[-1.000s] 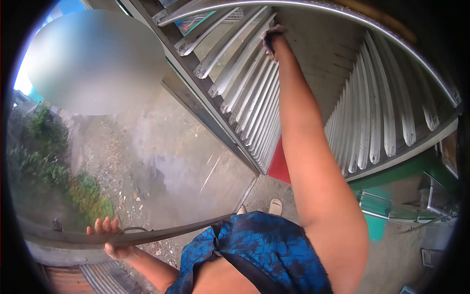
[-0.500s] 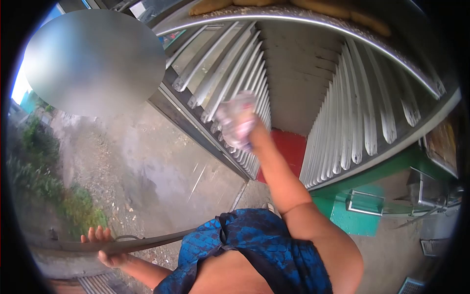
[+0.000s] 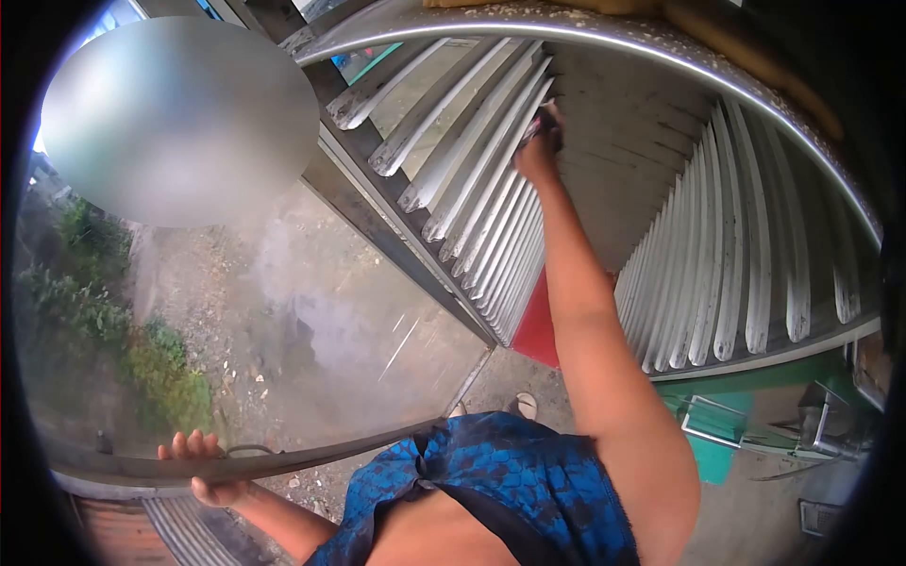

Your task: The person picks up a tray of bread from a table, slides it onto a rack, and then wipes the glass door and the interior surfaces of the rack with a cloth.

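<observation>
My left hand (image 3: 203, 467) is closed around the edge of a glass door (image 3: 344, 457), fingers over the top of the frame and thumb below. My right arm reaches deep into a metal cabinet with rows of slanted rails on both sides. At the far end of it, my right hand (image 3: 538, 158) is closed on a crumpled cloth (image 3: 545, 124), dark and pinkish, beside the left-hand rails (image 3: 472, 203). The fingers of that hand are small and partly hidden. The cabinet's back wall (image 3: 618, 141) is grey with dark streaks.
Above the rails a metal tray edge (image 3: 566, 21) holds tan, loaf-like pieces (image 3: 746, 57) and crumbs. More rails (image 3: 727, 255) line the right side. A red panel (image 3: 540, 325) lies at the cabinet's lower end. Gravel and plants (image 3: 170, 377) show through the glass. A blurred oval covers the upper left.
My right hand with the cloth has moved up and right, deeper into the cabinet, from the left rails' front part. The view has shifted slightly. My left hand stays on the door edge.
</observation>
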A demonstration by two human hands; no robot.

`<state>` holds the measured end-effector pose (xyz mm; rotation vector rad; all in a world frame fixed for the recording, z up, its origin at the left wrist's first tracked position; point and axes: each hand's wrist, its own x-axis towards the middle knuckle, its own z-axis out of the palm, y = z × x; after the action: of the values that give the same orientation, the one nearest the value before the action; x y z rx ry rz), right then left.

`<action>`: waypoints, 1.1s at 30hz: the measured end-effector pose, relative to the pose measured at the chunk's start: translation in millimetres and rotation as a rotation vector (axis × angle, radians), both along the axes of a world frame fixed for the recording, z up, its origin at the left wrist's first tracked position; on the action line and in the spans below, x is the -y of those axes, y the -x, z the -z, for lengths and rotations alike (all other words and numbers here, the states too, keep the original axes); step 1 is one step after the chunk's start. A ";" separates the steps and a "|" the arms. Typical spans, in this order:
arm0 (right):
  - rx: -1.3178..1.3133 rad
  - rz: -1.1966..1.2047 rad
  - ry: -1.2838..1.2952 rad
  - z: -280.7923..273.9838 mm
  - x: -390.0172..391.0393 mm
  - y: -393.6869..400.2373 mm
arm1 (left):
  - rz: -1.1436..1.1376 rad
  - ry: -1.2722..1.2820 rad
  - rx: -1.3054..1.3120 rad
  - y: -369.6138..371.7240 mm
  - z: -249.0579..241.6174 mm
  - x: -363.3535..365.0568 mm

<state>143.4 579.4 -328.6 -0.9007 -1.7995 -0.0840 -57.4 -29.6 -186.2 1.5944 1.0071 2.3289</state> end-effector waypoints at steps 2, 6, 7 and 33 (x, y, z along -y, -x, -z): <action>-0.182 -0.373 0.186 -15.7 65.6 -5.3 | -0.011 0.008 0.006 1.6 0.9 2.7; 0.002 -0.614 0.241 0.4 158.6 -14.9 | -0.024 0.014 0.002 5.8 2.3 4.5; 0.042 -0.663 0.262 -5.5 171.7 -23.7 | -0.020 0.009 0.006 3.8 3.2 3.9; 0.010 -0.388 0.096 24.1 45.0 -6.1 | -0.056 0.022 0.038 -6.3 -1.9 -0.2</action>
<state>149.5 534.4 -352.7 -0.6029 -1.9687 0.2473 -51.2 -29.4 -184.3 1.5265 1.0790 2.3662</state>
